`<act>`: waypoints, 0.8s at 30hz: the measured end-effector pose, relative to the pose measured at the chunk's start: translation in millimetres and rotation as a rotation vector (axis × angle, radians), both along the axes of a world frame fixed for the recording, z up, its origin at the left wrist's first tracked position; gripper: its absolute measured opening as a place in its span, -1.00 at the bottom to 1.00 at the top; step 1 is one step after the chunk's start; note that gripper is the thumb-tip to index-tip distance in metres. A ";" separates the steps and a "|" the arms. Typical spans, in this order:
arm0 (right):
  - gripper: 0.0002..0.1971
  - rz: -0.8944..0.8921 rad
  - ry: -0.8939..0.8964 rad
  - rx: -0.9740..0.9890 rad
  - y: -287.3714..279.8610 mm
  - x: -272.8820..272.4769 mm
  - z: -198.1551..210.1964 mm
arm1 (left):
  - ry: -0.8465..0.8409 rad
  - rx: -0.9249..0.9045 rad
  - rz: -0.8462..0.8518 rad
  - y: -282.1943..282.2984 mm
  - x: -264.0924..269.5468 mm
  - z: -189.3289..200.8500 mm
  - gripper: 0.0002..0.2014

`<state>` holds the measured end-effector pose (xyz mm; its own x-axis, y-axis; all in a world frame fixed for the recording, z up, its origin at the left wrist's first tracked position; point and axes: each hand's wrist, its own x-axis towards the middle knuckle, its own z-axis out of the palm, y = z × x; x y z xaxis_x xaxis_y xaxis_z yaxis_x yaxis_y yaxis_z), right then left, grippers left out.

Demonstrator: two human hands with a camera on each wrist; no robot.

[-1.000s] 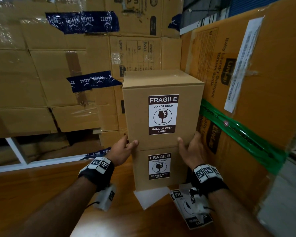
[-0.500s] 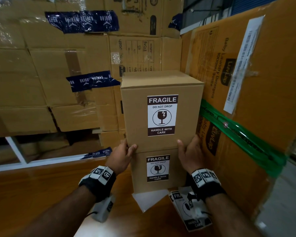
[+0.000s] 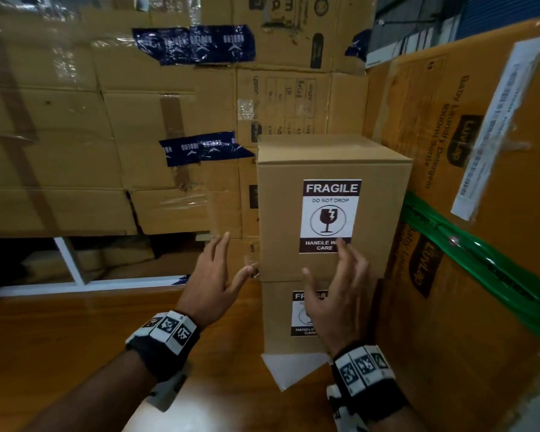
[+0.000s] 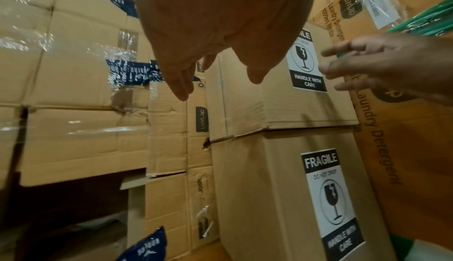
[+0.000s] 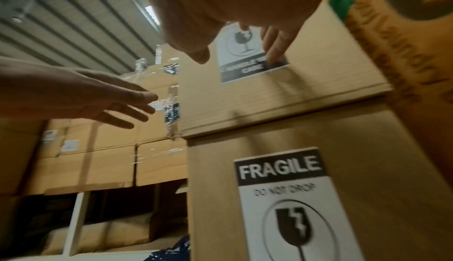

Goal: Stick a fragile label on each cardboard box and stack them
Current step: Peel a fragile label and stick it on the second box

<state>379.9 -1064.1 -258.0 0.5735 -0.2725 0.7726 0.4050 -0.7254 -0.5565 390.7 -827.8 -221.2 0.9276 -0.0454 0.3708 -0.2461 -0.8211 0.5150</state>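
Note:
Two brown cardboard boxes stand stacked on the table. The upper box (image 3: 334, 169) (image 4: 282, 108) (image 5: 318, 83) carries a fragile label (image 3: 329, 213) (image 4: 306, 61) on its front. The lower box (image 3: 278, 338) (image 4: 257, 187) (image 5: 380, 187) has its own label (image 4: 331, 193) (image 5: 282, 170), half hidden in the head view by my right hand. My left hand (image 3: 222, 269) (image 4: 215, 83) hovers open, fingers spread, just left of the upper box. My right hand (image 3: 334, 275) (image 5: 235, 54) is open in front of the stack, with its fingertips (image 5: 274, 56) at the upper label's bottom band.
A white sheet of backing paper (image 3: 293, 366) lies on the wooden table (image 3: 75, 353) at the foot of the stack. Big detergent cartons with green tape (image 3: 480, 260) stand close on the right. A wall of wrapped cartons (image 3: 106, 135) fills the back and left.
Both hands have let go of the upper box's lower corners and lifted with fingers spread. The upper box now rests on the lower one on its own.

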 end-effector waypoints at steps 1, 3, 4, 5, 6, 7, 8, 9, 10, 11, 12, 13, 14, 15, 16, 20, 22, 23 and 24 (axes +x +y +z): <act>-0.26 0.054 -0.024 -0.024 11.3 -2.1 6.6 | -0.039 0.016 0.009 7.7 -3.8 3.7 -0.10; -0.33 0.155 -0.043 -0.060 35.7 -4.7 15.0 | -0.103 0.044 0.037 27.5 -10.0 7.6 -0.15; -0.36 0.203 -0.043 -0.065 48.9 -6.4 17.7 | -0.124 0.066 0.054 39.7 -13.3 8.2 -0.16; -0.38 0.250 -0.040 -0.067 62.7 -7.6 19.0 | -0.137 0.091 0.074 53.5 -17.5 8.1 -0.18; -0.39 0.297 -0.044 -0.074 77.2 -8.5 19.0 | -0.145 0.116 0.094 70.0 -22.4 6.3 -0.20; -0.40 0.338 -0.050 -0.090 92.3 -8.7 17.9 | -0.150 0.139 0.115 88.1 -29.3 4.3 -0.22; -0.41 0.379 -0.051 -0.111 108.3 -8.6 16.0 | -0.153 0.158 0.139 108.2 -37.8 2.1 -0.26; -0.43 0.425 -0.045 -0.132 126.1 -8.1 13.5 | -0.158 0.180 0.165 131.0 -47.8 -0.9 -0.29; -0.47 0.474 -0.023 -0.144 146.0 -7.3 10.1 | -0.168 0.204 0.193 156.3 -60.0 -3.2 -0.33; -0.51 0.516 0.008 -0.159 166.1 -6.7 6.5 | -0.174 0.225 0.222 182.3 -73.0 -6.0 -0.38; -0.53 0.551 0.038 -0.186 190.2 -6.9 3.6 | -0.169 0.241 0.258 211.8 -88.6 -8.2 -0.42; -0.51 0.578 0.060 -0.222 214.9 -8.3 0.7 | -0.153 0.248 0.300 241.4 -105.0 -9.8 -0.47; -0.48 0.605 0.073 -0.254 241.6 -10.4 -2.1 | -0.132 0.249 0.345 272.7 -122.2 -11.7 -0.50; -0.49 0.636 0.086 -0.271 270.4 -12.7 -4.4 | -0.114 0.247 0.390 304.5 -140.0 -13.6 -0.51; -0.55 0.663 0.101 -0.281 299.1 -17.4 -5.2 | -0.096 0.239 0.434 334.6 -157.2 -15.4 -0.51; -0.69 0.784 0.089 -0.305 422.9 -45.3 -1.2 | -0.091 0.202 0.640 455.3 -229.2 -18.3 -0.50; -0.68 0.885 0.110 -0.323 483.1 -64.2 5.9 | -0.113 0.190 0.739 508.4 -262.8 -15.2 -0.50; -0.65 0.935 0.133 -0.330 512.0 -74.1 9.5 | -0.121 0.188 0.780 532.6 -278.4 -11.3 -0.50; -0.60 0.974 0.147 -0.329 539.6 -84.1 13.5 | -0.130 0.191 0.813 555.4 -292.1 -6.4 -0.50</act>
<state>295.8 -524.4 -244.5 0.5266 0.5712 0.6296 0.8416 -0.2454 -0.4812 98.6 -272.4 -227.6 0.6491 0.5447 0.5310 0.4113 -0.8385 0.3573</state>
